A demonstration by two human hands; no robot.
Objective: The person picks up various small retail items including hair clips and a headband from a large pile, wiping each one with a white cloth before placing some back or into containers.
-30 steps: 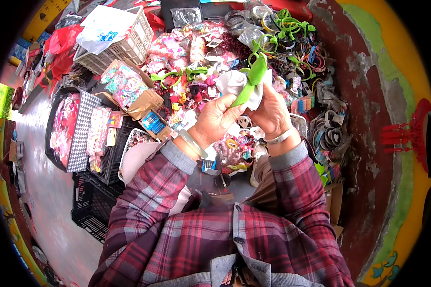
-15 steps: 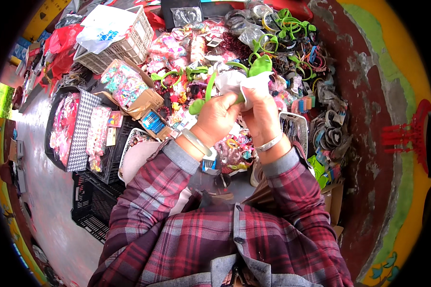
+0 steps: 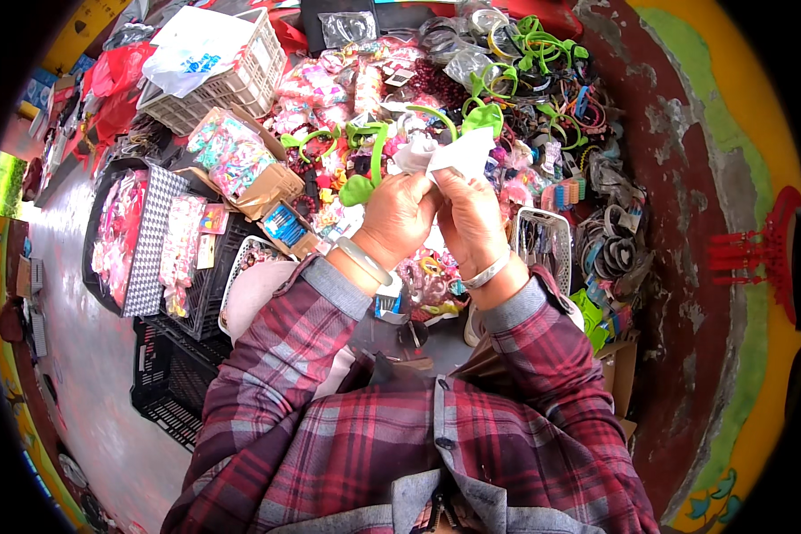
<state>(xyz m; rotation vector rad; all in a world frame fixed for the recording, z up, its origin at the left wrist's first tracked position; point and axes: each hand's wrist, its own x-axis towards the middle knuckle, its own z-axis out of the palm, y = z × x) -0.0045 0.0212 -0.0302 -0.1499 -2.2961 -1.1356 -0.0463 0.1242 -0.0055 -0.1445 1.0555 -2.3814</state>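
Both hands meet in the upper middle, over a pile of hair accessories. My left hand [image 3: 396,218] is closed at the near side of a green headband [image 3: 376,162] with leaf-shaped tips. One tip hangs left of my fingers, another stands up to the right behind the white cloth. My right hand [image 3: 472,224] pinches a thin white cloth or tissue [image 3: 463,158], folded and raised in front of the band. The two hands' fingertips touch. The cloth and fingers hide part of the band, so the exact hold on it is partly hidden.
More green headbands [image 3: 536,49] lie at the far right. A cream plastic crate [image 3: 258,67] stands far left beside a carton [image 3: 271,187] of bagged items. Black crates [image 3: 173,378] sit nearer left; a white basket [image 3: 543,214] stands right of my hands. A painted wall [image 3: 685,294] curves along the right.
The white cloth has been drawn up into a flatter, pointed fold in my right hand. Both hands have shifted slightly, and the headband has moved a little left.
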